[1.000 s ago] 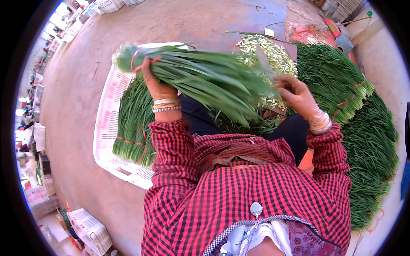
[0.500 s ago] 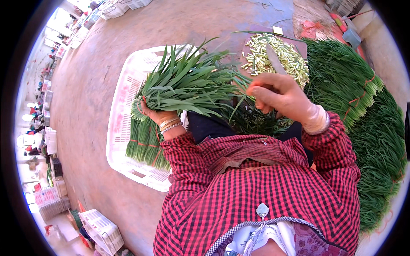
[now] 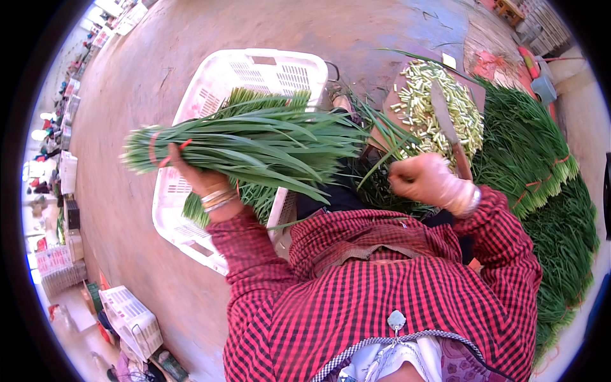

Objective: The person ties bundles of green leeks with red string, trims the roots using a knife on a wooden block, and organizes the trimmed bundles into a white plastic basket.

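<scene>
My left hand is closed around a bundle of garlic chives tied with red bands near its pale cut ends. The bundle lies level above a white plastic basket, its leaf tips pointing right. More tied chives lie inside the basket, partly hidden beneath it. My right hand is held apart from the bundle with its fingers curled in; what they hold, if anything, is hidden. Just beyond it, a knife rests on a board heaped with chopped pale stem ends. Several loose leaves hang over the board's near-left edge.
Large piles of banded chives stand along the right side. Cut leaves lie below the board, by my lap. White crates stand at lower left and along the far left. A bluish container sits at the upper right.
My left hand has moved left with the bundle, whose banded ends now point left over the basket's side. My right hand has come away from the leaf tips and dropped lower.
</scene>
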Action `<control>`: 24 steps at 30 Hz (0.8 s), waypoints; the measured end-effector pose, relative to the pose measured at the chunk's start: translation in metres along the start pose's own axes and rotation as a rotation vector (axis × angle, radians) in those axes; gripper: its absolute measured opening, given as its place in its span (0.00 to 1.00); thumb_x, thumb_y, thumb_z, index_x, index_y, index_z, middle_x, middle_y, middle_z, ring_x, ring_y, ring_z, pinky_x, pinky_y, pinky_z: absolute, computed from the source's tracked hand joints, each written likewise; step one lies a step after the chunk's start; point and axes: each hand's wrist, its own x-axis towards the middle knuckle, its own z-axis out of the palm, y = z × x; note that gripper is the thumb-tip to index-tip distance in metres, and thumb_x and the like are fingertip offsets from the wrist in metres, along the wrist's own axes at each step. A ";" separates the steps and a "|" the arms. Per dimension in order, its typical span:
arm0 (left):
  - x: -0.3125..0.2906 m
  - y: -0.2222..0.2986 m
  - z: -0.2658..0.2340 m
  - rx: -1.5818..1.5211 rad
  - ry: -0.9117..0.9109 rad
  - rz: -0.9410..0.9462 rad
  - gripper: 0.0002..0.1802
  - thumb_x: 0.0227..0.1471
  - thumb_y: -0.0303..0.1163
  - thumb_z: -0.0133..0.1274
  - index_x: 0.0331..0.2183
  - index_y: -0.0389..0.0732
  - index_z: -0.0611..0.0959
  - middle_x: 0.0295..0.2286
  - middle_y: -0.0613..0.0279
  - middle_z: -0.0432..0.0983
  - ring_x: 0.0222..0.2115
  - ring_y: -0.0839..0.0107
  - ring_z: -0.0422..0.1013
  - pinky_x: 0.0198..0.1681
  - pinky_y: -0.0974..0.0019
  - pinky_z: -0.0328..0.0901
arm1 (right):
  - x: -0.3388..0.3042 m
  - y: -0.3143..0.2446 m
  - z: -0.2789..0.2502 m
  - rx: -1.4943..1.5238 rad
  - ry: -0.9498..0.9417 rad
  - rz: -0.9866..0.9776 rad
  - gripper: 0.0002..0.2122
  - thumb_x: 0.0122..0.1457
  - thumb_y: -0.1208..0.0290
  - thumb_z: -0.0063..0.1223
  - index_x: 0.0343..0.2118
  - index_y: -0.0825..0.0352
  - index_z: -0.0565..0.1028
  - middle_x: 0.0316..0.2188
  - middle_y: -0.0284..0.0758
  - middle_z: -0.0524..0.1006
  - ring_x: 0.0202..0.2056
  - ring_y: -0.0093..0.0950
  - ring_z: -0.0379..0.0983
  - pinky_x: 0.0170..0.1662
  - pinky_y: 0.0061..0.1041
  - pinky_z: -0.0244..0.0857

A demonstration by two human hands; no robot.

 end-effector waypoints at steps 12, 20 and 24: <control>0.093 0.028 -0.058 1.668 -0.360 0.290 0.46 0.36 0.32 0.69 0.58 0.38 0.67 0.45 0.53 0.75 0.44 0.62 0.72 0.50 0.63 0.66 | -0.097 0.138 -0.034 -0.089 0.037 0.748 0.15 0.54 0.65 0.56 0.43 0.66 0.77 0.31 0.40 0.80 0.31 0.34 0.78 0.37 0.30 0.70; 0.110 -0.205 -0.121 1.847 -0.345 -0.182 0.57 0.28 0.51 0.68 0.60 0.46 0.63 0.48 0.45 0.71 0.47 0.48 0.70 0.51 0.51 0.66 | -0.107 0.148 -0.058 0.143 0.041 0.900 0.13 0.58 0.71 0.55 0.44 0.70 0.76 0.31 0.38 0.80 0.31 0.24 0.77 0.37 0.23 0.70; 0.107 -0.223 -0.124 1.967 -0.330 -0.252 0.57 0.29 0.52 0.67 0.61 0.46 0.61 0.47 0.45 0.72 0.47 0.48 0.71 0.49 0.51 0.66 | -0.129 0.166 -0.075 0.183 0.203 1.047 0.13 0.59 0.74 0.54 0.46 0.71 0.75 0.32 0.30 0.78 0.29 0.16 0.70 0.35 0.18 0.67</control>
